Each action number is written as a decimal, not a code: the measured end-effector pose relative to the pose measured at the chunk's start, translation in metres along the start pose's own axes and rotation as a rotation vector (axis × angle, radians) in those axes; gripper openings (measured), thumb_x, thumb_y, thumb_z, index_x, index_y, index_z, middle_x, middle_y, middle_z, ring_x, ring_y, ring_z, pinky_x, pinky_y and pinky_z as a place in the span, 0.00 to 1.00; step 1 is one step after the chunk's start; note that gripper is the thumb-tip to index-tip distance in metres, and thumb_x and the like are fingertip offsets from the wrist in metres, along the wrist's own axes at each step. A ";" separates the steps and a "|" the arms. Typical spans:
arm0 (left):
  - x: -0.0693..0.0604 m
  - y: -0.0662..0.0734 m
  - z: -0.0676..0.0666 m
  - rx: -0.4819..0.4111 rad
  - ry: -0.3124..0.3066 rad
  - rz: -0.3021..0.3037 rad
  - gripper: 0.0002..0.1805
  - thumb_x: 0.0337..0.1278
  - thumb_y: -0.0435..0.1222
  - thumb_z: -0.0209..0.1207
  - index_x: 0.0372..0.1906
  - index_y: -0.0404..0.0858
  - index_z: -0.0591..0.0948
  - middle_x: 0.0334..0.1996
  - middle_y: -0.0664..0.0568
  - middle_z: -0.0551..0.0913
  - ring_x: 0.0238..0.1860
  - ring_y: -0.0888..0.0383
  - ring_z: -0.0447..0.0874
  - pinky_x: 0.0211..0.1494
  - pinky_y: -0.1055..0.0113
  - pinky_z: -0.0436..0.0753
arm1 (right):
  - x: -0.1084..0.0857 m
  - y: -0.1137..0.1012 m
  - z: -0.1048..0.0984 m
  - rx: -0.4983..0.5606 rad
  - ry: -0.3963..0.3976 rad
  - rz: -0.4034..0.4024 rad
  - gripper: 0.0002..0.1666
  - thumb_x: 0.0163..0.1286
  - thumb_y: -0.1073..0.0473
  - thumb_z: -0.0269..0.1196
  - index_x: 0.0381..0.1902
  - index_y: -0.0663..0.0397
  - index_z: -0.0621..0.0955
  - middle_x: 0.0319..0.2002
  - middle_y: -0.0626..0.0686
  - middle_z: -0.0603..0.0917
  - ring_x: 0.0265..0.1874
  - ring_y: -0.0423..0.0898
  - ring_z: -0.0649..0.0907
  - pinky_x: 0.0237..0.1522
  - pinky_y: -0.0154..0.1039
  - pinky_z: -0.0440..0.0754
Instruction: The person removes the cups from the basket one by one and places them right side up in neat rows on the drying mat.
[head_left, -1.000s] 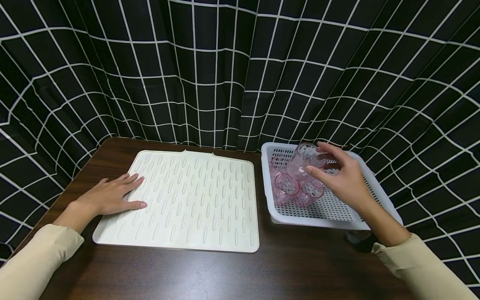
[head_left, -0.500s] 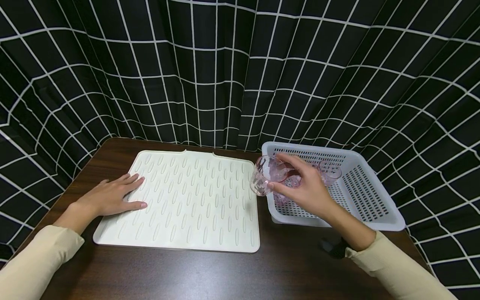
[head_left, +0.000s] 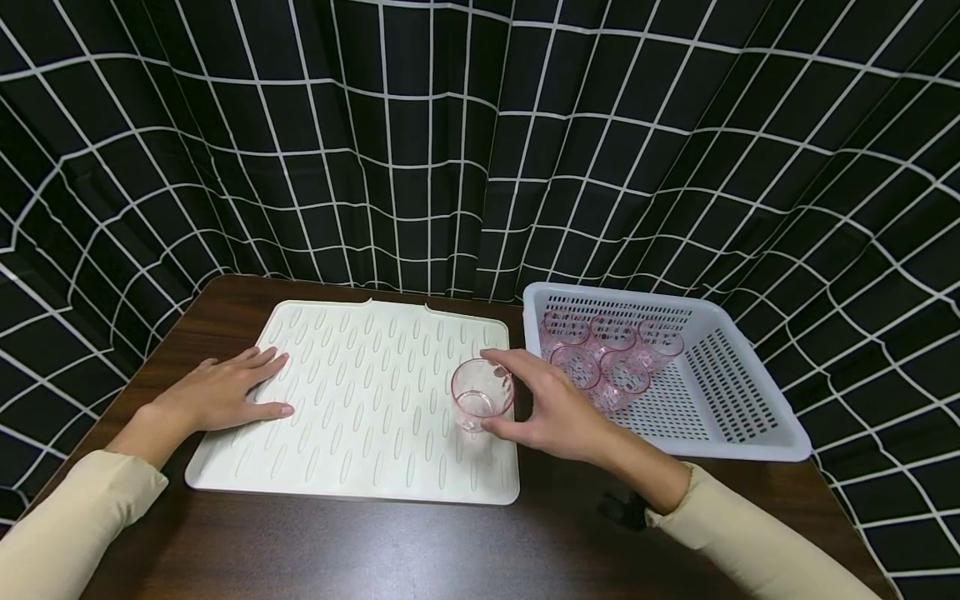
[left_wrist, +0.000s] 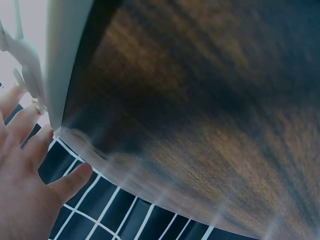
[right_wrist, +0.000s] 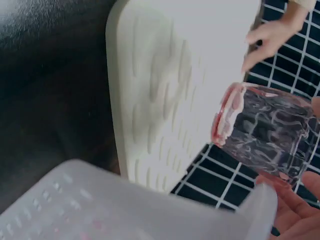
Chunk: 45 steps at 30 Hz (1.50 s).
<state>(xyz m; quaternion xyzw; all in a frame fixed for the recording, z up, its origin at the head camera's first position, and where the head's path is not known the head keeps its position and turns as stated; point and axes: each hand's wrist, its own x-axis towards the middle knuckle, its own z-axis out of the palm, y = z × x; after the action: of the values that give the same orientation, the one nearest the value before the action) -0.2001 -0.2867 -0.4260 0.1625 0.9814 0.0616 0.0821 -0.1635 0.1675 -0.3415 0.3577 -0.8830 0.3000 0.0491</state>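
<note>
My right hand (head_left: 562,408) pinches a clear pink-rimmed glass (head_left: 472,408) between thumb and fingers, over the right part of the white ridged mat (head_left: 360,400). In the right wrist view the glass (right_wrist: 270,127) is seen side-on, with fingers (right_wrist: 295,210) at its rim end. Whether it touches the mat I cannot tell. My left hand (head_left: 217,392) rests with spread fingers on the mat's left edge; the left wrist view shows that hand (left_wrist: 25,170) at the edge too.
A white perforated basket (head_left: 750,442) stands right of the mat, with several pink-rimmed glasses (head_left: 626,375) grouped in its left half. The dark wooden table (head_left: 337,542) runs along the front. A black curtain with white grid lines (head_left: 420,150) hangs behind.
My right hand has carried the glass leftward out of the basket and over the mat, and the glass now has its rim up toward the head camera. My left hand has stayed in place.
</note>
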 end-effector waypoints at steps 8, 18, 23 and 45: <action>0.000 0.000 0.001 -0.003 0.001 -0.006 0.58 0.51 0.75 0.50 0.75 0.36 0.63 0.73 0.32 0.60 0.73 0.29 0.54 0.63 0.23 0.53 | 0.000 -0.005 0.019 -0.039 -0.115 -0.004 0.44 0.56 0.47 0.76 0.68 0.51 0.73 0.58 0.51 0.80 0.54 0.46 0.80 0.56 0.47 0.79; 0.000 0.000 0.001 0.007 0.002 -0.004 0.58 0.50 0.76 0.50 0.75 0.35 0.64 0.73 0.31 0.60 0.72 0.28 0.55 0.62 0.22 0.55 | 0.003 -0.008 0.029 -0.193 -0.210 -0.031 0.43 0.59 0.44 0.73 0.68 0.52 0.73 0.64 0.50 0.78 0.67 0.46 0.74 0.74 0.58 0.53; 0.001 0.000 0.001 0.007 0.000 -0.002 0.59 0.50 0.76 0.51 0.74 0.35 0.64 0.72 0.30 0.60 0.72 0.28 0.55 0.62 0.22 0.54 | 0.003 -0.009 0.027 -0.203 -0.229 -0.004 0.42 0.61 0.44 0.72 0.69 0.51 0.72 0.65 0.51 0.78 0.68 0.47 0.73 0.72 0.64 0.50; 0.000 -0.002 0.003 -0.005 0.012 -0.002 0.59 0.50 0.76 0.51 0.75 0.35 0.64 0.73 0.31 0.60 0.72 0.29 0.55 0.62 0.22 0.54 | 0.007 0.019 -0.047 0.059 -0.005 0.176 0.44 0.59 0.53 0.76 0.69 0.60 0.70 0.66 0.60 0.76 0.60 0.57 0.80 0.60 0.59 0.75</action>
<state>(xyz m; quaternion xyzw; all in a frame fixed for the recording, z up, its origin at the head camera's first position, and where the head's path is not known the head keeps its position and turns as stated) -0.2007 -0.2883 -0.4290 0.1612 0.9818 0.0649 0.0765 -0.1874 0.2009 -0.3103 0.2807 -0.9019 0.3281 0.0096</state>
